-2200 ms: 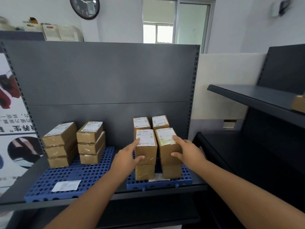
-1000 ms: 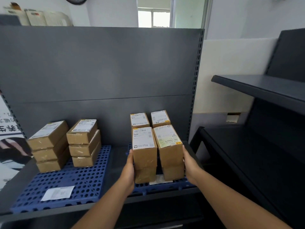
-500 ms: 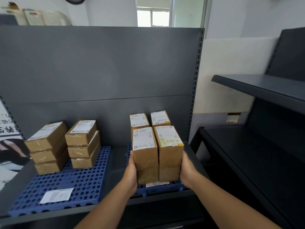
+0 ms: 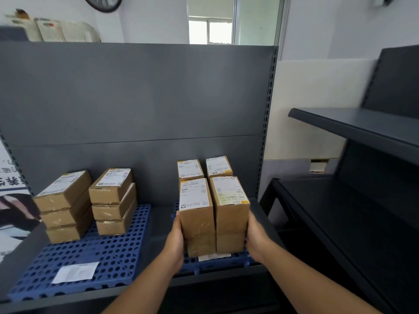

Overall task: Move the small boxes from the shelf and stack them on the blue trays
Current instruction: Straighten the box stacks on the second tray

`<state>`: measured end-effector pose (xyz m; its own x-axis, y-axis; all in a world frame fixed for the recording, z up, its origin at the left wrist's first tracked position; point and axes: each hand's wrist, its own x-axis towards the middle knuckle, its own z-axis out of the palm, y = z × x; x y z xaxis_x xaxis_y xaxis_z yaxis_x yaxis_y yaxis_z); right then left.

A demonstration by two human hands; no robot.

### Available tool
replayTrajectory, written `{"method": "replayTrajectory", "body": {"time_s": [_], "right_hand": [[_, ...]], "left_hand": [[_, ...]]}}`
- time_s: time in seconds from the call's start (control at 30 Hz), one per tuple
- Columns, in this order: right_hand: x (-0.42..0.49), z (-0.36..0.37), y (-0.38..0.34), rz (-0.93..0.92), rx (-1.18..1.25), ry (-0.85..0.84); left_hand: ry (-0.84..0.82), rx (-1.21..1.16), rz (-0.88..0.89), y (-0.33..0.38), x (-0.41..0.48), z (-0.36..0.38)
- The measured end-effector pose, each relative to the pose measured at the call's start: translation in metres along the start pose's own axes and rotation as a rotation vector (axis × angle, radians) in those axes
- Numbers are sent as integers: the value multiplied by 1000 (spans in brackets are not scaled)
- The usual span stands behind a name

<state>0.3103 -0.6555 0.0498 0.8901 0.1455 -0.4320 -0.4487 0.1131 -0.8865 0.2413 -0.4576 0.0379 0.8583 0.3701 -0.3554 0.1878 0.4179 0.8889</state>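
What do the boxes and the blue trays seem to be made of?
Boxes: brown cardboard, it seems, matte, with glossy clear tape and white paper labels on top. Blue trays: probably moulded plastic, one even colour, slight sheen, pierced by rows of round holes.

Ahead of you stands a dark grey shelving unit [image 4: 140,91] with a perforated upright [image 4: 267,123]. Above it, white walls [image 4: 340,28], a round clock [image 4: 103,2] and a bright window [image 4: 209,30] letting in daylight. To your right, another dark shelf [image 4: 362,130] juts out.
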Motion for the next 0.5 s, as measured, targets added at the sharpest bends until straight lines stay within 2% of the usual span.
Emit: {"method": "replayTrajectory", "body": {"time_s": [0.4,0.5], "right_hand": [[23,-8,-16,-110,-22,93],[37,-3,-21,-99,7,91]], "left_hand": [[92,-41,73,19,21,-10],[-45,-182,44,26,32,-5]]}}
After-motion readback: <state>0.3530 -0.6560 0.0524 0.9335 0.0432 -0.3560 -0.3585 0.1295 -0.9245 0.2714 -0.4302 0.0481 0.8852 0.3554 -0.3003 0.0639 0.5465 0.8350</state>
